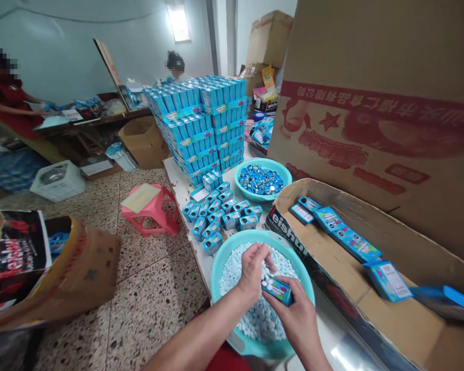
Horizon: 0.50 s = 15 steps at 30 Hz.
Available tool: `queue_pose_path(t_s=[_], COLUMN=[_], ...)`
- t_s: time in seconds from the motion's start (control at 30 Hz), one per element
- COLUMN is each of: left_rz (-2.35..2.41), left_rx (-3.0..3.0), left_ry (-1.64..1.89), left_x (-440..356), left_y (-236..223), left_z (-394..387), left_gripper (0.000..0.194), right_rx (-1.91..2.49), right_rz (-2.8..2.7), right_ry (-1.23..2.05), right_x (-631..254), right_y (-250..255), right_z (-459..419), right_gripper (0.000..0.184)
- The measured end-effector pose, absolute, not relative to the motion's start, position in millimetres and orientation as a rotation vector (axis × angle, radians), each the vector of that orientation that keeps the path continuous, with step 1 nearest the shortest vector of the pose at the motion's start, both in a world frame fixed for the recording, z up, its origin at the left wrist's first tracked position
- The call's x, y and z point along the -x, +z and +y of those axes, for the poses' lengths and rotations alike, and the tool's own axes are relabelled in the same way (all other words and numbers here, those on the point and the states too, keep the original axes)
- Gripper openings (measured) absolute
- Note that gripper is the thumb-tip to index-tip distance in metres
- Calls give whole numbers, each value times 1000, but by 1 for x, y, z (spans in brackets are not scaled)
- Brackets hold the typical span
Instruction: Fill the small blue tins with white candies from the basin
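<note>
A turquoise basin (217, 278) full of small white candies (261, 319) is right below both hands. My right hand (299, 309) is closed around a small blue candy box (280, 290), tilted with one end toward my left hand. My left hand (253, 265) is curled over that end with candies in its fingers. Several white candies (268, 282) lie between the fingers and the box end, whose opening they hide. Beyond the basin, several blue boxes (215, 216) stand close together on the white table, with dark round holes in their tops.
Tall stacks of blue boxes (193, 139) rise at the back, beside a basin of blue and silver caps (261, 180). A long carton (355, 278) with several boxes stands at right. Left are a pink stool (150, 208) and an open carton (81, 278). Two people work farther back.
</note>
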<state>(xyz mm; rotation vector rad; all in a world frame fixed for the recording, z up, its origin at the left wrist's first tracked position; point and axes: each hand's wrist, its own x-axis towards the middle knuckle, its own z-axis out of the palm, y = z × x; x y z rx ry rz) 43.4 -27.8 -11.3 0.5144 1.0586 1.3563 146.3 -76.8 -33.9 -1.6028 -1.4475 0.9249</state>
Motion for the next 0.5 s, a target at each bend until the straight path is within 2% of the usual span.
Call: queue_pose_path(t_s=[0.5], left_rz=[1057], left_rx=[-594], left_ry=[1287], left_x=[-49], left_y=[-7], left_z=[-36], left_gripper=[38], right_rx=[1598], right_rz=[-1389], right_ry=[952], right_x=[-147], right_y=[-34], right_z=[-80], right_gripper=[28])
